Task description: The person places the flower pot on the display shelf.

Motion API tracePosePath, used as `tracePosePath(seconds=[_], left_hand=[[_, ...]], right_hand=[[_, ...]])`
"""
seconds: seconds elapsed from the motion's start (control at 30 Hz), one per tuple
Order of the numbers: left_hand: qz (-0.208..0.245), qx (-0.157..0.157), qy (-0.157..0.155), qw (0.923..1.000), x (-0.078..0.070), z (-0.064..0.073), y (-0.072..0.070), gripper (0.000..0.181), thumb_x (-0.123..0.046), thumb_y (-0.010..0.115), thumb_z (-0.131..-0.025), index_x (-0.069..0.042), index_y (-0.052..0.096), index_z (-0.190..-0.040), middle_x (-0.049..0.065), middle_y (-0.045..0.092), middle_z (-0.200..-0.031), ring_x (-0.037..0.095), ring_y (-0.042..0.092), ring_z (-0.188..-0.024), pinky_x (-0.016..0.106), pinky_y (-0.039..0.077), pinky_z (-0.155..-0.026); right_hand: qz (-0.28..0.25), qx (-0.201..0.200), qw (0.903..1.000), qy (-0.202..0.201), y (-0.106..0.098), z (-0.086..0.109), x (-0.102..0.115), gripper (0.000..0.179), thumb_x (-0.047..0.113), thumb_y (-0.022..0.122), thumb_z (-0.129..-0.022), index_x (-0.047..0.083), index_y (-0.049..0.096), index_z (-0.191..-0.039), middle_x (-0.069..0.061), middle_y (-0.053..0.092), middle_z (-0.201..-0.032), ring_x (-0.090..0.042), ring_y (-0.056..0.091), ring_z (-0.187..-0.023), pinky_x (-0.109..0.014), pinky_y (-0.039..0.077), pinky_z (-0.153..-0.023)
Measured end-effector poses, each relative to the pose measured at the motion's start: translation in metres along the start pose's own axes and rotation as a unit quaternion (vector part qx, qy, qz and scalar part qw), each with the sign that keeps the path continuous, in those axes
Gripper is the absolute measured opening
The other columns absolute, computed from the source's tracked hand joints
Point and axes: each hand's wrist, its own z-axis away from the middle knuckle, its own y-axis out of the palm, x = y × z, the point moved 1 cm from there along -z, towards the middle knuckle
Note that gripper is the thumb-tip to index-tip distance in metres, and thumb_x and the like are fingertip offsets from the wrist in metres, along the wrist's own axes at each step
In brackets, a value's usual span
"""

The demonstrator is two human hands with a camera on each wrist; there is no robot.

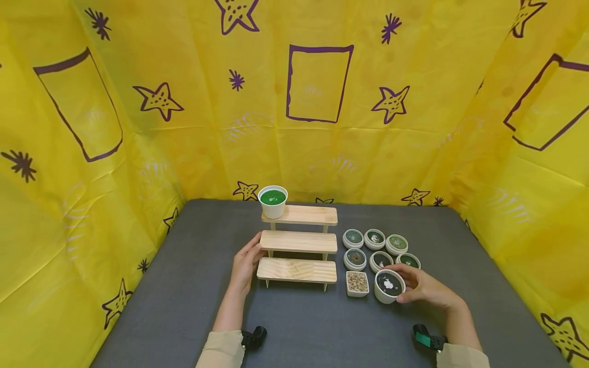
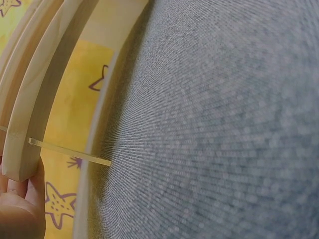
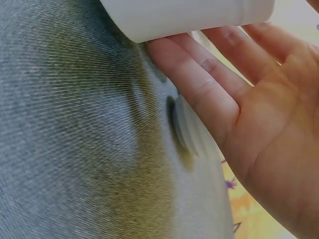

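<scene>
My left hand (image 1: 246, 260) grips the left end of the middle tier of a three-tier wooden shelf stand (image 1: 299, 242); in the left wrist view its fingers (image 2: 34, 186) lie against the rounded board end. At the left end of the top tier stands a white cup (image 1: 274, 210) with a green surface inside. My right hand (image 1: 425, 287) holds another white cup (image 1: 384, 297), dark inside with a white figure, between thumb and fingers. In the right wrist view the fingers (image 3: 199, 87) lie along that cup's white side (image 3: 194, 20), close over the grey tabletop.
Right of the stand, several small round white pots, including a front-left one (image 1: 355, 259), sit in two rows with dark or green tops. A square white dish (image 1: 357, 284) of beige bits stands before them. Yellow patterned cloth (image 1: 322, 153) surrounds the grey table (image 1: 184, 306).
</scene>
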Motion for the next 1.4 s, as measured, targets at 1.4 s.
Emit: tracePosePath(seconds=[1.4], left_hand=[[-0.006, 0.004, 0.005, 1.0, 0.0, 0.0, -0.002, 0.045, -0.022, 0.051, -0.103, -0.014, 0.048, -0.147, 0.01, 0.049, -0.15, 0.013, 0.06, -0.121, 0.027, 0.045, -0.104]], right_hand=[[0.102, -0.207, 0.971, -0.062, 0.031, -0.071, 0.093, 0.064, 0.003, 0.076, -0.083, 0.006, 0.049, -0.141, 0.009, 0.06, -0.128, 0.0, 0.064, -0.108, -0.019, 0.054, -0.088]])
